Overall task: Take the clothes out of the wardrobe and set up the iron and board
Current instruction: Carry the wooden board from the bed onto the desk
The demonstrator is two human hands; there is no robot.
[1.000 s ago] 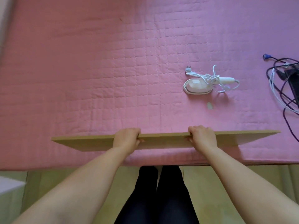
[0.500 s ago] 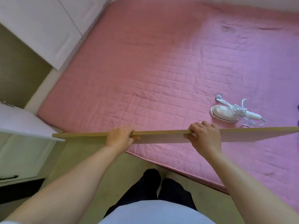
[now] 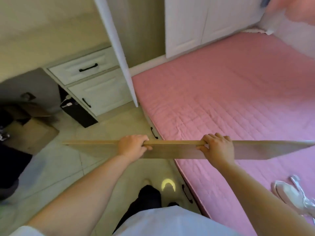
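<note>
A long, thin wooden board [image 3: 173, 149] is held level in front of me, seen nearly edge-on. My left hand [image 3: 132, 145] grips its upper edge left of the middle. Further right, my right hand [image 3: 216, 148] grips the same edge. The board's right end reaches over the pink quilted bed [image 3: 230, 103]; its left end hangs above the tiled floor. A small white iron [image 3: 288, 191] with its bundled cord lies on the bed at the lower right, blurred. The wardrobe's white door [image 3: 117, 48] stands open at the top centre.
White drawers with black handles [image 3: 92, 82] sit left of the open door. A black bag [image 3: 78, 113] and a cardboard box [image 3: 32, 133] stand on the floor at left. White cabinet doors [image 3: 204, 23] rise beyond the bed. My legs stand beside the bed edge.
My view has swung left, from the bed toward the wardrobe and drawers. The iron slid to the lower right corner. Both hands keep their grip on the board.
</note>
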